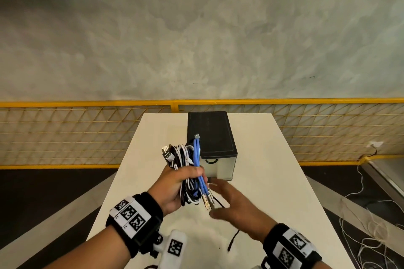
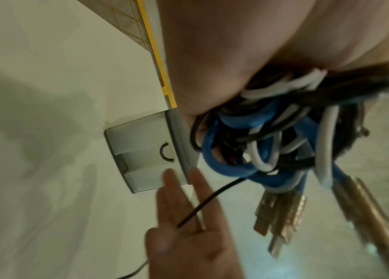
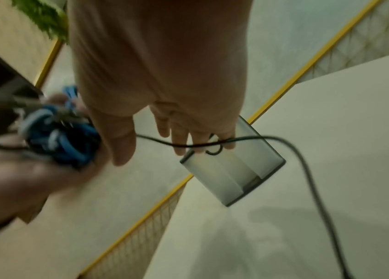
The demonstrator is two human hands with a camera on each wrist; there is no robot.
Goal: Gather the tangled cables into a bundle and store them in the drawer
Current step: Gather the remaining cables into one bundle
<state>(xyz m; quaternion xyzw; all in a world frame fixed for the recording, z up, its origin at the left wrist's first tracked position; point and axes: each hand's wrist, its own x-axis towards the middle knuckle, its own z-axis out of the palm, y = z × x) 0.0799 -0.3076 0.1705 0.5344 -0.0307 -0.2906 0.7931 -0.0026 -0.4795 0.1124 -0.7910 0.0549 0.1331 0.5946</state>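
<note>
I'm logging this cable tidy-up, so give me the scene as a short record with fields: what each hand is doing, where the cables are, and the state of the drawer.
left hand: left hand grips the cable bundle, held above the table
right hand: right hand open, fingers straight, beside the bundle's plugs
loose cable: one black cable trails from the bundle past the right hand's fingers down to the table
drawer box: drawer box with black top stands on the table beyond the hands
drawer: closed, nothing stored yet
</note>
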